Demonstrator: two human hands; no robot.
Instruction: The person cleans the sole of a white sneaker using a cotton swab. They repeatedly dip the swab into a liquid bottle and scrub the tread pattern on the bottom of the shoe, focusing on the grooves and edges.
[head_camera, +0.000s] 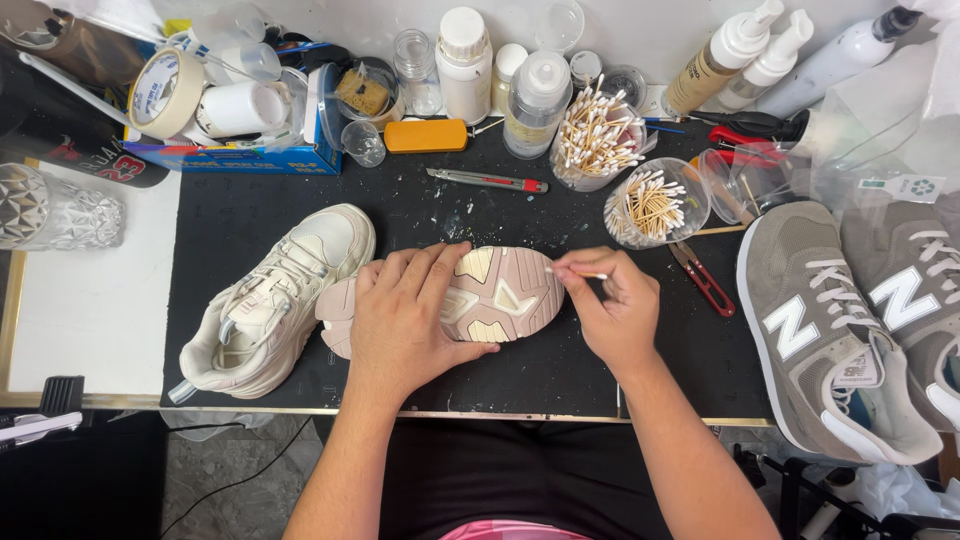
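Observation:
A cream sneaker lies sole-up (500, 295) on the black mat (620, 370), its pink and cream tread facing me. My left hand (405, 320) presses flat on the middle of that sole. My right hand (615, 305) pinches a cotton swab (580, 273) whose tip touches the toe end of the sole. The matching cream sneaker (275, 305) rests upright just to the left, touching the heel end.
Two grey sneakers (830, 320) lie at the right. Cups of cotton swabs (655, 205), bottles (465, 65), a utility knife (488, 180), red-handled snips (705, 280), tape rolls (165, 90) and a glass (55, 210) crowd the back and left.

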